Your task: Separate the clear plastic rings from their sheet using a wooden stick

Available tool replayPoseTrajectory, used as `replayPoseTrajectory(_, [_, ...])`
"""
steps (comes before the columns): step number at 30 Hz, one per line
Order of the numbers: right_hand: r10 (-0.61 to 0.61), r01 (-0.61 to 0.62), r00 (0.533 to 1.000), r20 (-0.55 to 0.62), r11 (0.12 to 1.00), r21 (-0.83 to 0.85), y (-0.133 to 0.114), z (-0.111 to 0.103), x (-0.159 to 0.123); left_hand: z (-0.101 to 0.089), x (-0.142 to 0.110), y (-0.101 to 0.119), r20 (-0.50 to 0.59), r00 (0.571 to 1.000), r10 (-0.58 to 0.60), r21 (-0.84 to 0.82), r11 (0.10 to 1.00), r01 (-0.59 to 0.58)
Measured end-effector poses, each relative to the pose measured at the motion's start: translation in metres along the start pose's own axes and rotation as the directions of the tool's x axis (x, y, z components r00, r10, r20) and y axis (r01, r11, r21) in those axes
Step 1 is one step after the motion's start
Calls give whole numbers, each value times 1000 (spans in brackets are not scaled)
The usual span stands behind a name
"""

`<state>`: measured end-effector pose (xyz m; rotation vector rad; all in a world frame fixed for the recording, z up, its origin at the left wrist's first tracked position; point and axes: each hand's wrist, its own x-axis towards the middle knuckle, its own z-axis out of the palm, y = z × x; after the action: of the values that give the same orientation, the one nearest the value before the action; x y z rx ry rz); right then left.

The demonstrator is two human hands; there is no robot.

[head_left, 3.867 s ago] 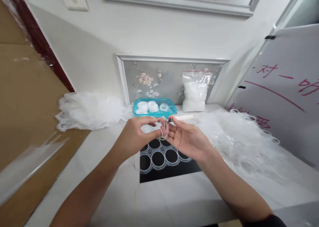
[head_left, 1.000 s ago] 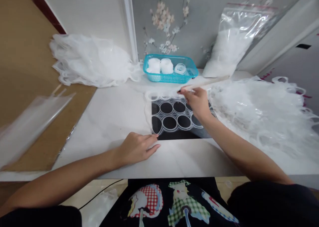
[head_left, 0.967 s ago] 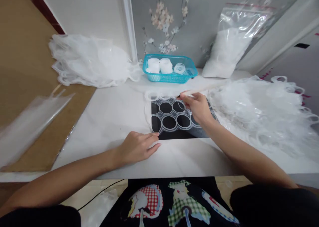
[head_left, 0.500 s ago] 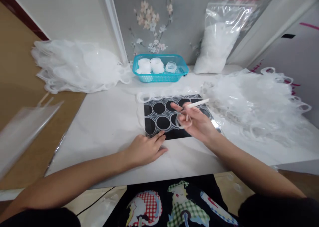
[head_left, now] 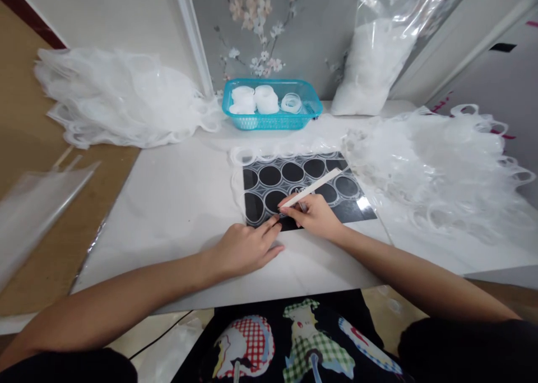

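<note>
You had room to pass over the white marbled tabletop (head_left: 176, 209) left of the flat black rectangular sheet (head_left: 340, 212); a translucent white plastic heap (head_left: 441, 164) blocked the right, a blue rectangular plastic basket (head_left: 290, 122) the far side.

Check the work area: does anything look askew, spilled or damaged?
A pale, ring-like bit seems to lie on the floor below the table, as if dropped; it is blurred. The clear ring sheet extends past the black sheet's far and left edges, so the two don't line up. I see no damage.
</note>
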<state>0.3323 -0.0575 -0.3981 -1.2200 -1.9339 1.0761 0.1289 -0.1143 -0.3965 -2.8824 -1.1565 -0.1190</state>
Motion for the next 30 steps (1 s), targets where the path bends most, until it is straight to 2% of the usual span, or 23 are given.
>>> replayPoseTrajectory(3, [-22,22,1000,-6,998,-51,1,1,-2,0,0,0,19,999,-29,-58,998,30])
replayPoseTrajectory(5, [-79,78,997,2,991,-105,4,4,-8,-2,1,-1,38,997,-71,-130,989,75])
replayPoseTrajectory(8, [-192,201,979,61,959,-202,9,10,-16,-7,4,-3,94,989,-114,-247,960,134])
replayPoseTrajectory(10, [-208,231,972,111,936,-267,11,7,-10,-10,6,-5,133,983,-124,-296,942,159])
replayPoseTrajectory(11, [-197,219,975,102,930,-294,11,3,-1,-12,6,-5,147,981,-129,-311,935,170])
replayPoseTrajectory(13, [-163,144,986,-38,942,-303,9,-14,27,-14,7,-6,163,975,-152,-331,922,199])
replayPoseTrajectory(14, [-144,88,968,-206,962,-260,7,-26,43,-15,7,-7,164,973,-164,-340,916,212])
replayPoseTrajectory(16, [-46,21,854,-518,998,-54,4,-51,69,-16,6,-8,150,974,-172,-354,910,216])
replayPoseTrajectory(17, [27,23,804,-594,997,76,2,-61,76,-15,6,-9,134,977,-166,-358,911,204])
replayPoseTrajectory(18, [105,38,779,-618,976,214,1,-68,77,-15,6,-10,108,982,-156,-361,914,185])
replayPoseTrajectory(19, [182,49,784,-594,935,351,1,-72,74,-15,7,-11,74,987,-142,-362,919,159])
replayPoseTrajectory(20, [250,47,808,-534,875,482,2,-73,67,-15,8,-13,34,991,-128,-361,923,131])
replayPoseTrajectory(22, [351,-4,864,-361,721,693,5,-68,45,-16,10,-14,-48,994,-101,-349,934,78])
replayPoseTrajectory(25, [419,-64,890,-182,509,859,11,-59,13,-19,18,-13,-93,994,-62,-282,959,33])
replayPoseTrajectory(28, [406,23,893,-196,393,919,12,-59,-1,-21,29,-6,-16,1000,-13,-158,987,10])
replayPoseTrajectory(30, [350,82,903,-247,425,901,12,-62,-4,-21,38,1,58,998,8,-70,998,-3])
